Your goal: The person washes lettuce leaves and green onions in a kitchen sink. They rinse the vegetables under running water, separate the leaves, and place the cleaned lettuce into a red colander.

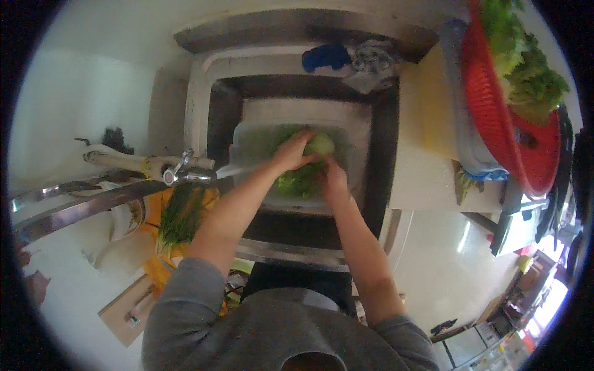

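A head of leafy green vegetable, perhaps lettuce, shows its pale round base (pixel 321 144) between my hands. My left hand (pixel 294 150) curves around its left side, fingers and thumb spread along it. Close below the base, on the right, my right hand (pixel 333 176) touches it with bent fingers, partly blurred. Green leaves (pixel 293 183) lie under my hands in a translucent plastic basin (pixel 250 134). The basin sits inside a deep sink (pixel 384 139). Water (pixel 228 170) streams from the metal tap (pixel 190 176) at the left toward the basin.
A red plastic colander (pixel 482 92) holding leafy lettuce (pixel 533 83) stands at the right. A dark blue cloth (pixel 326 58) and a crumpled clear plastic bag (pixel 373 62) lie on the sink's far ledge. Long thin greens (pixel 178 215) rest on orange material at the left.
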`<state>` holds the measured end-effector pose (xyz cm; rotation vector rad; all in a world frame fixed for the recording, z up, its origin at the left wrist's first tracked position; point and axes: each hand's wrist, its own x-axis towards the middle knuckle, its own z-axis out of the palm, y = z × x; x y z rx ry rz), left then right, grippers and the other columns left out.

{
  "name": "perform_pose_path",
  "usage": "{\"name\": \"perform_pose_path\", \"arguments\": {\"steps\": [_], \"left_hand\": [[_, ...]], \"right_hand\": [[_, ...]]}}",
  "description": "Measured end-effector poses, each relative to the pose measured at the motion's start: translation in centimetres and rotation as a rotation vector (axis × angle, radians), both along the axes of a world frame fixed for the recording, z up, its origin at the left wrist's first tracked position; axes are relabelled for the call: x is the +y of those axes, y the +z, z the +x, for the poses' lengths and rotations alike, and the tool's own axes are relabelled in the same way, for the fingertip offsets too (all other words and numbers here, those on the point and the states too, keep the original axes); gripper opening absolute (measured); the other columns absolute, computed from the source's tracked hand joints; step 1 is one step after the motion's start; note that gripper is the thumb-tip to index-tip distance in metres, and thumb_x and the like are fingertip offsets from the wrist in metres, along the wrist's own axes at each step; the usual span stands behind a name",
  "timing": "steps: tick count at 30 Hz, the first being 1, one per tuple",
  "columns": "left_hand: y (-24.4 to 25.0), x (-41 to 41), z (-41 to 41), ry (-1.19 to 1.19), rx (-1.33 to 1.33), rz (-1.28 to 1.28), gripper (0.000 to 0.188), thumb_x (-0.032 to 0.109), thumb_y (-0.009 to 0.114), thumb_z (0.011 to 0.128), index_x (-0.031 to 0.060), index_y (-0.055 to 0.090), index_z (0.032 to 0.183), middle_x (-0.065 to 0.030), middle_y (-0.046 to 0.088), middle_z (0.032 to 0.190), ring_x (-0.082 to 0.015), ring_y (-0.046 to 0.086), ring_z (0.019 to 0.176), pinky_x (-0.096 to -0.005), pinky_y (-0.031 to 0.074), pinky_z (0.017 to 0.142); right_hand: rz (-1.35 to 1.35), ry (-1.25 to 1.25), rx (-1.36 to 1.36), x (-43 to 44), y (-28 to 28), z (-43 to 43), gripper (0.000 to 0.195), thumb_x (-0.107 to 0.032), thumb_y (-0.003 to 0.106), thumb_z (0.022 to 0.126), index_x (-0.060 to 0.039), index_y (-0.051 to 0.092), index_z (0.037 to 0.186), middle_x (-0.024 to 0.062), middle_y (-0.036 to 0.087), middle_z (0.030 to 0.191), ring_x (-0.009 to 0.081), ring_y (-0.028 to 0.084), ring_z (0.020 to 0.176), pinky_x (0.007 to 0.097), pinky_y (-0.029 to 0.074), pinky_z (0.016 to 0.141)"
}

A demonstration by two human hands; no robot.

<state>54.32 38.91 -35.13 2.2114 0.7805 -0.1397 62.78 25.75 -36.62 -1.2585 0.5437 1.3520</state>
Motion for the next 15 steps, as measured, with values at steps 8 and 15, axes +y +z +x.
{"name": "perform_pose_path", "arguments": {"steps": [8,15], "left_hand": [[-5.7,0.6,-1.4,0.407,-0.021,-0.356,0.082,0.046,0.064,0.066,0.0052,0.027,0.127,-0.0159,0.035,0.127,-0.0303,0.032,0.117,-0.0387,0.032,0.093],[-1.3,0.2,-6.3,1.038,-0.018,-1.085,0.088,0.031,0.068,0.064,0.0047,0.018,0.132,-0.0165,0.021,0.134,-0.0272,0.023,0.123,-0.0356,0.024,0.098]], "right_hand": [[-0.33,0.341,-0.368,4.2,-8.6,0.0,0.061,-0.036,0.061,0.071,-0.0066,0.038,0.12,0.0099,0.041,0.116,0.0225,0.042,0.103,0.0365,0.036,0.084],[-0.048,0.715,-0.649,4.3,-1.8,0.6,0.075,-0.04,0.06,0.069,0.0,0.03,0.125,0.0156,0.042,0.121,0.0276,0.041,0.111,0.0334,0.032,0.091]]}}
